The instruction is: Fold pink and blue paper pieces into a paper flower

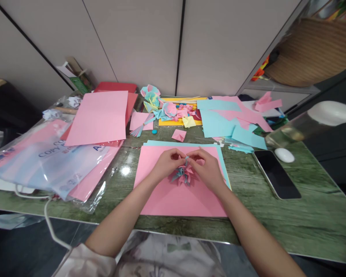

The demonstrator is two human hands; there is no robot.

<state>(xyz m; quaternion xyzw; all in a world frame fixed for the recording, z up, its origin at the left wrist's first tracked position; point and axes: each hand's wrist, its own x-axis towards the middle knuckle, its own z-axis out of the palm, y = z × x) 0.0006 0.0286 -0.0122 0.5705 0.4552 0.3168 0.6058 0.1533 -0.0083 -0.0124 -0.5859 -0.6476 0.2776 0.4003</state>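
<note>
A folded pink and blue paper flower [185,176] rests over the pink sheets [161,202] in front of me. My left hand [170,163] pinches its top from the left, thumb and forefinger closed on a small blue paper piece [187,161]. From the right, my right hand [206,166] pinches at that same spot, its fingertips nearly meeting the left ones. Part of the flower's upper side is hidden behind the fingers. Just beyond the hands lies a small folded pink square [179,135].
Left are pink sheets [99,117] and a plastic copy-paper bag [54,157]. Finished paper flowers [151,98] and a yellow tray [165,122] of beads stand at the back. Blue paper [219,123], a phone [276,173], a white oval object [284,155] and a bottle [294,129] lie right.
</note>
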